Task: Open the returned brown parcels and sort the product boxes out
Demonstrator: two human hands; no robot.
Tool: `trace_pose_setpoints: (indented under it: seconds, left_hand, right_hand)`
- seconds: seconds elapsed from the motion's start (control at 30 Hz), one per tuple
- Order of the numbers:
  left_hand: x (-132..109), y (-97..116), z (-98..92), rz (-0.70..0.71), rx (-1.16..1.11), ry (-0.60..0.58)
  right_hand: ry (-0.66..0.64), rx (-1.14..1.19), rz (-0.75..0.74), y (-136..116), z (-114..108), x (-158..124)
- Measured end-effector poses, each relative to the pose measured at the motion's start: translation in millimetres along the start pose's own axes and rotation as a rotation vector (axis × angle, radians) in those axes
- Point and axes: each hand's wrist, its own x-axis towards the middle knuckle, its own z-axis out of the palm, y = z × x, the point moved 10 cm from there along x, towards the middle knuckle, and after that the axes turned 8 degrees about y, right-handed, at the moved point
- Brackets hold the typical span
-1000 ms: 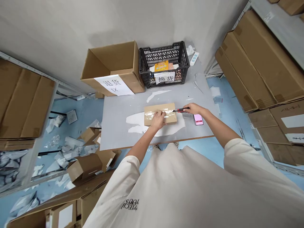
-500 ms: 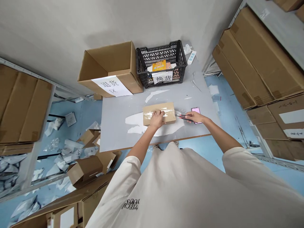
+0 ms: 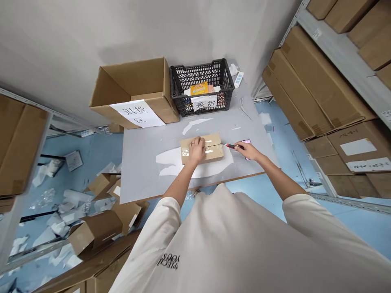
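Observation:
A small taped cardboard box (image 3: 216, 152) lies on the table, on top of a flat white sheet (image 3: 171, 158). My left hand (image 3: 197, 149) presses down on the top of the box with its fingers bent over it, holding it in place. A dark line runs along the tape to the box's right edge. Just off that edge is the thin metal tip of a red and black utility knife (image 3: 229, 145), gripped in my closed right hand (image 3: 248, 150). A phone with a pink screen (image 3: 246, 142) lies partly hidden under my right hand.
Behind the work stand a large open carton (image 3: 134, 85) with a paper sign and a black plastic crate (image 3: 201, 87) holding small packages. Shelves with cartons (image 3: 317, 85) flank the table (image 3: 140, 179). Opened boxes (image 3: 94, 232) and white packaging litter the floor at left.
A dark line now shows along the box's tape. The knife tip has drawn slightly away from the box's right edge. My left hand stays on the box while the whole view has shifted.

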Motion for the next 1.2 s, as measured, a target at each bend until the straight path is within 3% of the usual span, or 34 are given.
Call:
trace_pose_setpoints:
  seconds: [0.17, 0.6, 0.97, 1.13, 1.2]
  left_hand:
    - [7.3, 1.0, 7.0, 0.070, 0.018, -0.031]
    - [-0.5, 3.1, 17.9, 0.056, 0.008, 0.022]
    - [-3.4, -1.1, 23.1, 0.058, 0.041, 0.028]
    - [-5.8, -2.1, 24.7, 0.047, 0.055, 0.029]
    - [-5.9, -1.2, 25.3, 0.044, 0.053, 0.031]
  right_hand:
    - [-0.029, -0.224, -0.216, -22.2, 12.2, 2.3]
    - [0.099, -0.287, -0.171, -6.2, 20.8, 4.6]
    - [0.147, -0.257, -0.276, -4.2, 17.9, 6.3]
    - [0.348, -0.226, -0.146, 19.3, -27.2, 20.2]
    - [0.314, -0.235, -0.137, 23.4, -32.9, 25.2]
